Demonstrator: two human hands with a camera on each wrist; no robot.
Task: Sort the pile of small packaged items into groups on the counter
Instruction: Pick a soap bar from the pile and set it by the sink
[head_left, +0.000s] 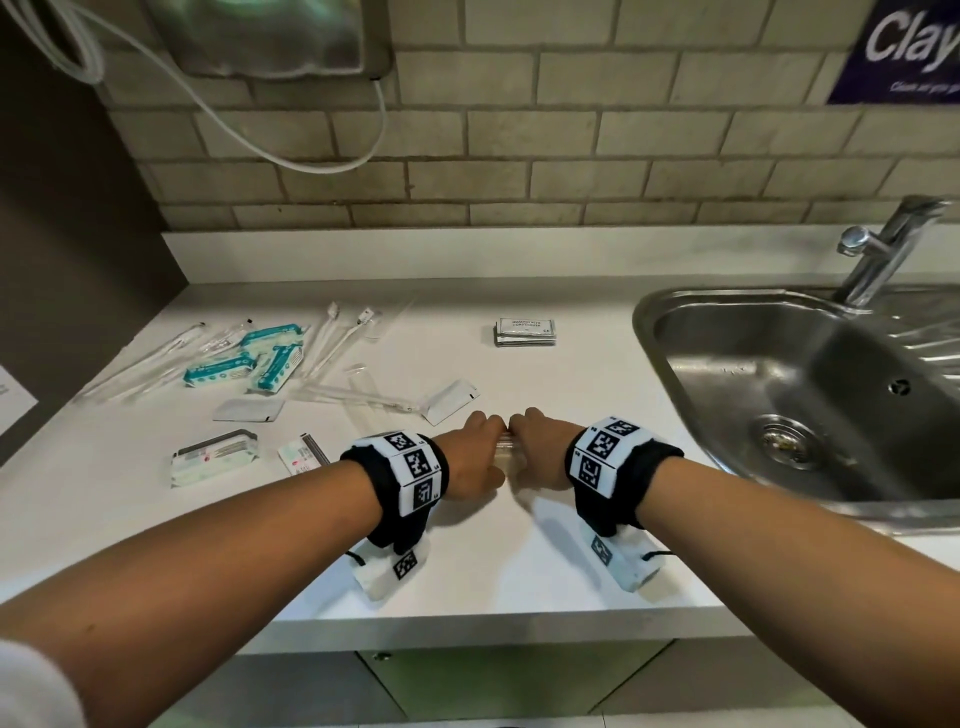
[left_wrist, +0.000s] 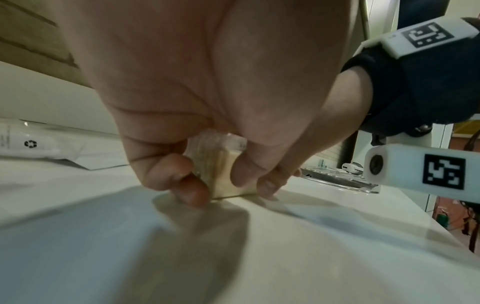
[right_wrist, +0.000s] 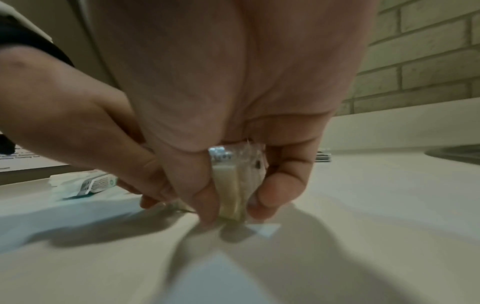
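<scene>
Head view shows the left hand (head_left: 475, 457) and right hand (head_left: 540, 449) close together on the counter (head_left: 545, 374), each pinching one end of a small stack of clear-wrapped packets (head_left: 504, 446) stood on edge, near the front and well apart from the unsorted pile (head_left: 270, 358). Slick wrappers could slide, so an uneven squeeze or an early release may fan the stack or topple it.

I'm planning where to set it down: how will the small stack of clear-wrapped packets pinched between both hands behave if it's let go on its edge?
The stack stands on a narrow edge, so probably tips flat. Its glossy wrap may let packets slide apart. Looks light.
</scene>
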